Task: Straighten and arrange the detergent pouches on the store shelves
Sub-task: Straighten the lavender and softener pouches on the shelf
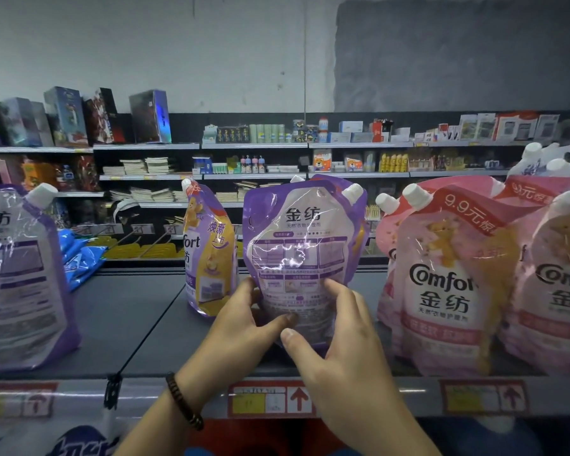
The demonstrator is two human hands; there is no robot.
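Both hands grip purple pouch (305, 232) low down, mid shelf (129, 311): left hand (241, 320) round its bottom left edge, right hand (336, 343) round the right, thumbs on near face. Back label faces near. Likely best: turn front out like pink pouches (448, 281) at right, seat base flat, align with side-on pouch (208, 248) just left, keep grip low

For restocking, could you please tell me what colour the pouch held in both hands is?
Purple pouch, white cap; head view.

Left hand (241, 324), right hand (339, 350) grip purple pouch (303, 238) on shelf (129, 311).
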